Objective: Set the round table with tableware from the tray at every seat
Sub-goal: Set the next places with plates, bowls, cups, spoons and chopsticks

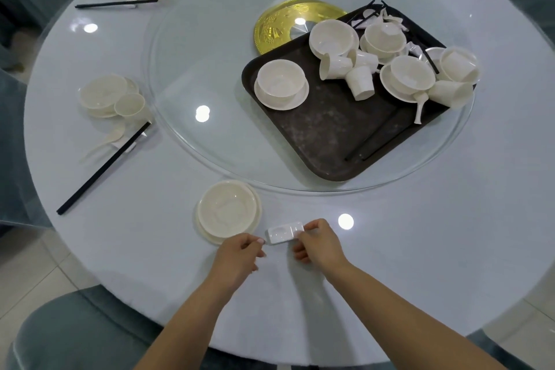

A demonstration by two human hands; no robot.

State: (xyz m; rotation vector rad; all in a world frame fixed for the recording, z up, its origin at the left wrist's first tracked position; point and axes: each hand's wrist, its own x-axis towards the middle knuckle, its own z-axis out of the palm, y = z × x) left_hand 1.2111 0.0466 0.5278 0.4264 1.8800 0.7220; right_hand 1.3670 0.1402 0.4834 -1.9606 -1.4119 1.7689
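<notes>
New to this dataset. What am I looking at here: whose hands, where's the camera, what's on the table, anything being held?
There is no robot: a person works with bare hands, and the single picture comes from a wide-angle camera on their head, looking forward and down.

The surface is a round white table with a glass turntable in the middle. On the turntable sits a dark tray loaded with bowls on saucers, tipped cups, spoons and black chopsticks, beside a gold disc.

Two seats at the left already have settings. At the near seat there is a bowl on a plate.

The right hand pinches the end of a small white chopstick rest, which sits low at the tabletop beside the plate. The left hand is at its other end, fingers curled, holding nothing visible.
</notes>
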